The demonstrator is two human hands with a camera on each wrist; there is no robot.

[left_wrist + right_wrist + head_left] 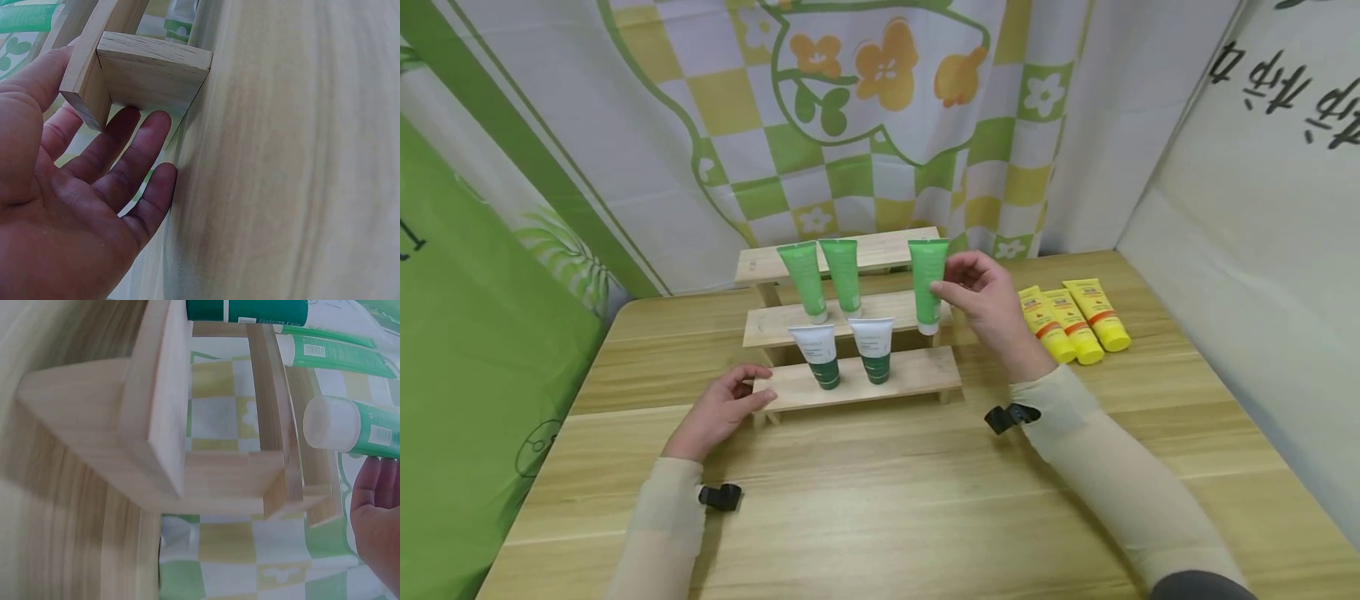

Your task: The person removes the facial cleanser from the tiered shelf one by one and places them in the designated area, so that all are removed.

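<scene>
My right hand pinches a green squeeze tube by its right side, thumb in front. The tube is upright, its white cap close over the right end of the rack's middle step. My left hand holds the left end of the bottom step of a three-step wooden display rack; in the left wrist view its fingers curl by the end support. Two other green tubes stand cap down on the middle step. Two white-and-dark-green tubes stand on the bottom step.
Several yellow tubes lie side by side on the wooden table, right of the rack. A patterned curtain hangs behind the table. A green cloth borders the left side and a white wall sheet the right.
</scene>
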